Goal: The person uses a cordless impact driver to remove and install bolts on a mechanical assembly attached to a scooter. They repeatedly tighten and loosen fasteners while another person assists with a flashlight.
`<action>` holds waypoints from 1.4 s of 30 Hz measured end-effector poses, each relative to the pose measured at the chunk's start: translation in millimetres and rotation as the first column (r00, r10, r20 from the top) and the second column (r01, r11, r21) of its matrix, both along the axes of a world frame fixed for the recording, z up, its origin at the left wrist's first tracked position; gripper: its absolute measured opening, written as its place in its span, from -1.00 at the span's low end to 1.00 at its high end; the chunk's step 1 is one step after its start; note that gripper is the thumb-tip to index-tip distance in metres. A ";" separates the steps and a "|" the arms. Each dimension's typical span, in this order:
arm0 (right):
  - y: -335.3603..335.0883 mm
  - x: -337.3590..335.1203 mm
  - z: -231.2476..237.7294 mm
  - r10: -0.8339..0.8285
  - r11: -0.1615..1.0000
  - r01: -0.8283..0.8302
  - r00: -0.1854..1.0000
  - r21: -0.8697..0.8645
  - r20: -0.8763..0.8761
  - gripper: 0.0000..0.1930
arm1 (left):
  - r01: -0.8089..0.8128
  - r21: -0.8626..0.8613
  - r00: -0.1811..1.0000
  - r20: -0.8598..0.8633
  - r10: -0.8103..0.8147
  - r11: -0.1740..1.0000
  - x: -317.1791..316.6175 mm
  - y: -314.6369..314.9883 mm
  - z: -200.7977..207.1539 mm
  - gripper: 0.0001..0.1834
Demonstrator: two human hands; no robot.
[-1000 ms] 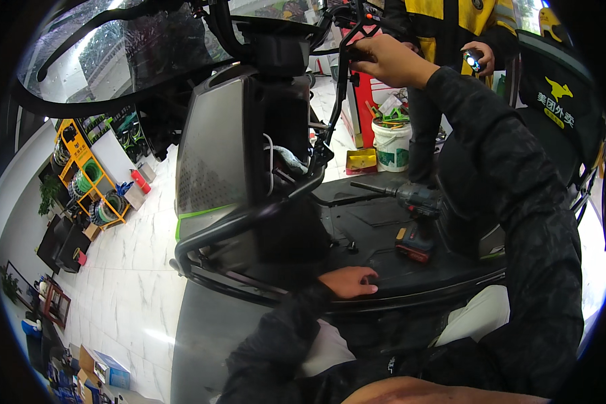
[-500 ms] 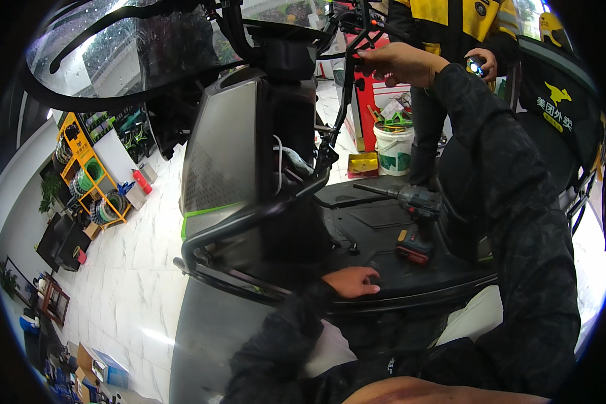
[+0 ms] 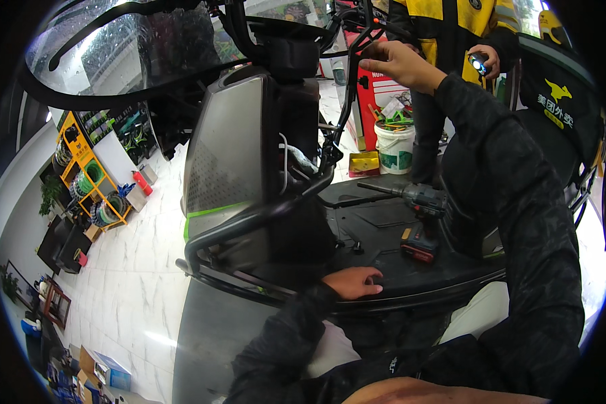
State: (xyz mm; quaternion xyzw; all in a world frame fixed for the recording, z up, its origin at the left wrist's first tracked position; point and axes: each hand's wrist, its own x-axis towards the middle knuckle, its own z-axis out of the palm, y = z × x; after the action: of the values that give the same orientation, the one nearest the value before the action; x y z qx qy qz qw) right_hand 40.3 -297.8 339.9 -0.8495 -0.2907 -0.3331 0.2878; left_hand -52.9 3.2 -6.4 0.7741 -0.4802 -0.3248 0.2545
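Note:
My left hand (image 3: 352,282) rests at the near edge of the scooter's black footboard (image 3: 357,219), its fingers and thumb apart. My right hand (image 3: 409,66) is raised beside an upright black frame bar (image 3: 350,91), thumb and fingers apart, and I see nothing held in it. On the footboard lies a cordless impact wrench (image 3: 424,202) with a long socket pointing left and a red and black battery (image 3: 419,245). A small dark part (image 3: 358,248) sits near my left hand.
A person in a yellow and black jacket (image 3: 444,27) stands beyond, holding a lit flashlight (image 3: 478,64). Behind the scooter are a white bucket (image 3: 395,148) of tools and a gold box (image 3: 363,163). A curved black guard bar (image 3: 249,219) and windshield (image 3: 114,57) are at left.
My right hand has moved slightly right and turned, with its thumb now clear of the bar. My left hand stays in place. The other person's flashlight hand has shifted slightly.

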 end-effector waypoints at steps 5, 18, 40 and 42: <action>-3.5 0.6 -8.8 -0.056 0.863 0.403 0.675 -0.304 0.736 -0.69 | 0.003 0.007 1.000 0.012 -0.003 1.000 -0.9 -4.4 0.8 -0.32; -0.9 -17.4 19.7 0.193 0.919 0.081 0.760 0.386 -0.620 -0.55 | -0.014 0.006 1.000 -0.017 0.014 1.000 -4.1 7.2 8.4 -0.29; 2.4 -12.4 -5.7 0.121 0.961 -0.028 0.937 0.274 -0.327 -0.43 | 0.297 -0.946 0.644 0.300 0.704 0.130 16.3 -94.5 281.8 -0.80; 7.3 -14.4 -0.3 0.229 0.912 -0.023 0.858 0.410 -0.461 -0.49 | 0.492 -0.869 0.418 0.290 0.861 0.053 49.3 -114.5 351.4 -0.80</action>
State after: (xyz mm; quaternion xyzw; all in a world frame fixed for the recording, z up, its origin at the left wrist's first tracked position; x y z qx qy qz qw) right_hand 25.9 -290.5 339.6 -0.8105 -0.1902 -0.1332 0.5378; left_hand -3.6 -111.3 345.0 0.4822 -0.4559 0.5905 0.4594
